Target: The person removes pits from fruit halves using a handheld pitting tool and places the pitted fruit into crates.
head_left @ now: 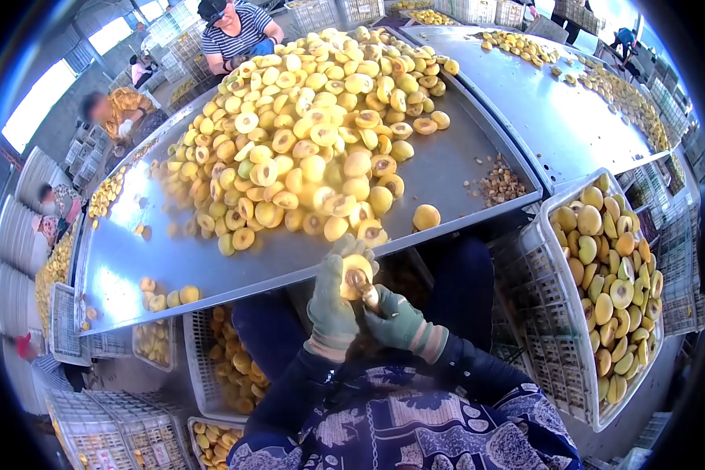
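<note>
In its green-grey glove, my left hand (329, 305) is closed around a halved yellow peach (346, 283), cut face up. My right hand (399, 323), gloved the same way, grips a short tool with a light, wood-like handle (371, 299). The tool's far end meets the brown centre of the peach half; its exact shape is too small to tell. Both hands are just in front of the table's near edge, above my lap. Beyond them rises a large heap of peach halves (298, 149) on the metal table (290, 262).
Loose pits (503, 186) lie at the table's right, near a single peach half (426, 217). A white crate (534, 270) full of halves stands at my right. Another crate (200, 368) sits below the table. A person in stripes (239, 39) works across the heap.
</note>
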